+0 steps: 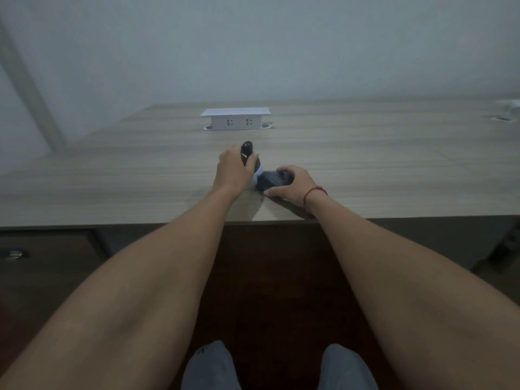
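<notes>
My left hand (233,171) grips a dark, rounded handle-like object (247,149) that stands up above my fingers. A pale bluish-white part (258,171) shows just below and right of that hand. My right hand (292,187) holds a dark flat object (271,180) that lies on the wooden table (140,170), with the fingers curled over its far edge and the thumb along its near side. The two dark objects meet between my hands; what joins them is hidden. A red string circles my right wrist.
A raised white socket box (235,119) with two outlets stands at the table's middle back. A pale object (506,108) sits at the far right edge. A dark drawer unit (42,266) lies under the table at left. My knees (213,367) show at the bottom.
</notes>
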`<state>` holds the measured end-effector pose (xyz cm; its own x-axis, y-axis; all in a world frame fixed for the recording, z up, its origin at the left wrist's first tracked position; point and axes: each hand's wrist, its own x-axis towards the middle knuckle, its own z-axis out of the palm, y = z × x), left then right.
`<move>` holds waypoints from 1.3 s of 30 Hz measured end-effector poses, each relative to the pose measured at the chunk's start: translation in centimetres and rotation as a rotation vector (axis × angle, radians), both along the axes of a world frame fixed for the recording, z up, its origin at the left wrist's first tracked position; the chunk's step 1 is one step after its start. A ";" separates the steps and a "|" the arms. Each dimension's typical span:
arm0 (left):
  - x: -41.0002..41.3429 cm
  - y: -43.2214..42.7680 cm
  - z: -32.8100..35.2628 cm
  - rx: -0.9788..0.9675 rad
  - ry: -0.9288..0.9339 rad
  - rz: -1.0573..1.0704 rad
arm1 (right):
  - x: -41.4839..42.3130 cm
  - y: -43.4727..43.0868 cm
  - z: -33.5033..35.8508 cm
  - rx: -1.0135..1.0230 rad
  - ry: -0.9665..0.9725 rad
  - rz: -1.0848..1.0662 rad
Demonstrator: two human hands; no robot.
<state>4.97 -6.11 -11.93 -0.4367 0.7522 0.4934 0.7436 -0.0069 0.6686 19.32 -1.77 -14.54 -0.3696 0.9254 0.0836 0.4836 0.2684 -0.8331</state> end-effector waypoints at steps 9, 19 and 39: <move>-0.7 -0.2 1.6 -0.033 0.060 -0.012 | 1.0 0.0 0.8 -0.061 0.018 0.072; -0.5 -0.3 1.2 -0.026 -0.060 -0.010 | 1.0 0.1 1.0 -0.075 0.009 0.120; -0.8 -0.6 1.3 -0.028 -0.043 0.004 | 0.6 -0.3 0.8 -0.065 0.056 0.007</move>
<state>4.18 -6.74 -10.64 -0.4600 0.7637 0.4529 0.7140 0.0149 0.7000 19.94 -2.10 -13.78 -0.3724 0.9270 0.0441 0.4337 0.2158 -0.8748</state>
